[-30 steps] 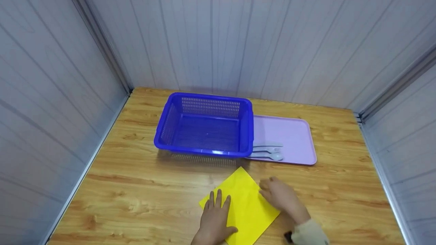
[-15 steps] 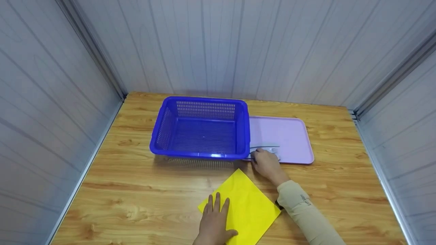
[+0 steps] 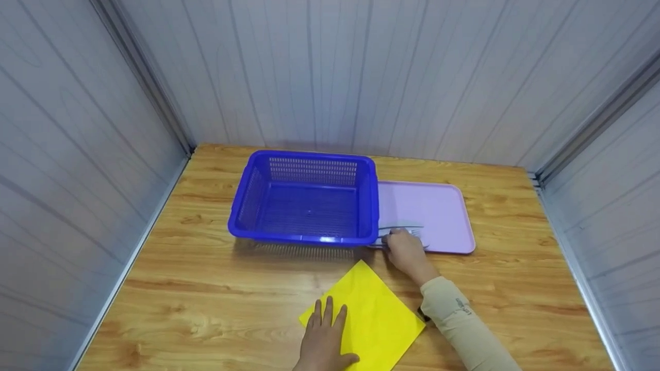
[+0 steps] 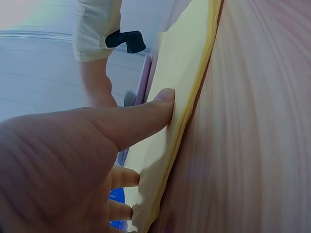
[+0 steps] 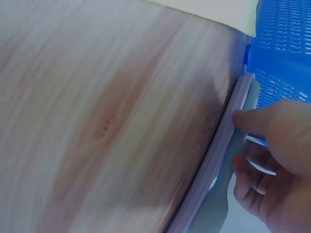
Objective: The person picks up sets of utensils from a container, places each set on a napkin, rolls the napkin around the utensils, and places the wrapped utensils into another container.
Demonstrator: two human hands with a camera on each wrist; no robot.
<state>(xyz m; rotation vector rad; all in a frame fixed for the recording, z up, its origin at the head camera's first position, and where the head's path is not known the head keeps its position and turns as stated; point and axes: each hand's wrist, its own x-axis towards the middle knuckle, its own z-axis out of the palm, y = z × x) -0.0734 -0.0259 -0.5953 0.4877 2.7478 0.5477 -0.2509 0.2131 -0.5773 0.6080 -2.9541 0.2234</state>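
My left hand (image 3: 325,337) lies flat with spread fingers on a folded yellow napkin (image 3: 381,314), pressing its left side. In the left wrist view, the thumb rests on the napkin close to its layered edge. With thumb and fingers, my right hand (image 3: 407,252) pinches the handle of a pale grey spoon (image 5: 211,211) at the near edge of the pink tray (image 3: 446,211). A fork (image 3: 415,233) and a knife (image 3: 410,226) of the same colour lie just beyond, partly hidden by the hand.
A blue plastic basket (image 3: 304,239) with slotted walls stands left of the tray and overlaps its left end in the head view. Pale panel walls (image 3: 330,77) enclose the wooden table (image 3: 206,288) at the back and sides.
My right hand has left the napkin's right side, reached forward to the tray and taken hold of the spoon, which now looks tilted. The left hand has stayed on the napkin.
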